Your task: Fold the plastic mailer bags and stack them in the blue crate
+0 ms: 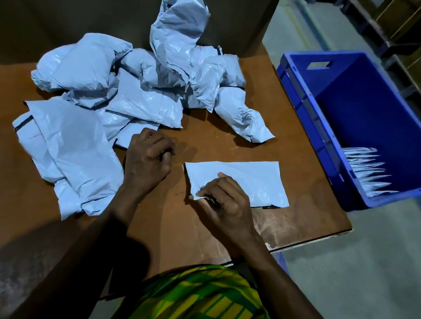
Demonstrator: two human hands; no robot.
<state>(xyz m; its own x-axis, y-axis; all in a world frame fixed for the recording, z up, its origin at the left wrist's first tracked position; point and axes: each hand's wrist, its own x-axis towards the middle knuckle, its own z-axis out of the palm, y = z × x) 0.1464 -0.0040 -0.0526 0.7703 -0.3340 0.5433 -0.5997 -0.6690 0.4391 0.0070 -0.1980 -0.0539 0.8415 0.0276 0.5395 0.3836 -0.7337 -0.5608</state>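
Brown tabletop (232, 141), scuffed, dim wall behind, grey floor (374, 267) to the right. Pile of crumpled pale-blue mailer bags (139, 84) heaped over the far and left part of the table, one standing up tall at the back. Folded mailer (254, 179) lies flat near the front edge, apart from the pile. Right hand (225, 202) pinches its near-left corner, fingers curled. Left hand (146, 163) rests on the table just beside the pile, fingers curled under, nothing in it. Blue crate (304, 96) sits just off the table's right edge; stack of folded bags (366, 170) against its near wall.
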